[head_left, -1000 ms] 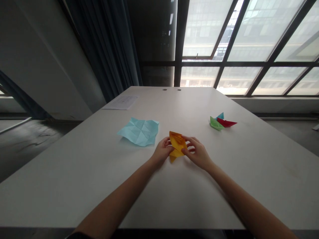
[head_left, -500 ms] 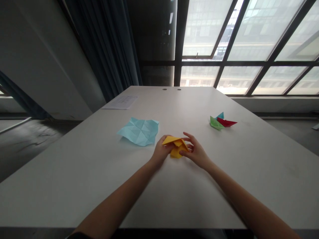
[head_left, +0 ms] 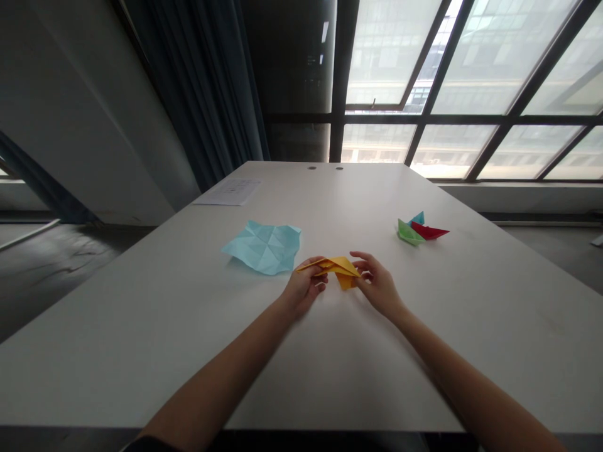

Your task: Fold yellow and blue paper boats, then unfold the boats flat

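Between my two hands is a folded piece of yellow origami paper (head_left: 336,265), held just above the table, with a flap hanging down on its right side. My left hand (head_left: 303,285) pinches its left end, thumb and fingers closed on the paper. At the right end my right hand (head_left: 377,282) grips the paper's edge between thumb and fingers, with the index finger stretched out above. A light blue creased sheet of paper (head_left: 266,247) lies unfolded to the left, close to my left hand.
On the right of the white table (head_left: 301,376) sit a green paper boat (head_left: 409,233), a red paper boat (head_left: 428,231) and a blue folded paper (head_left: 418,218) behind them, close together. A printed sheet (head_left: 228,192) lies at the far left edge.
My hands have drawn slightly apart. The yellow paper has turned and now looks longer and flatter, stretched sideways between them, with its lower flap further right.
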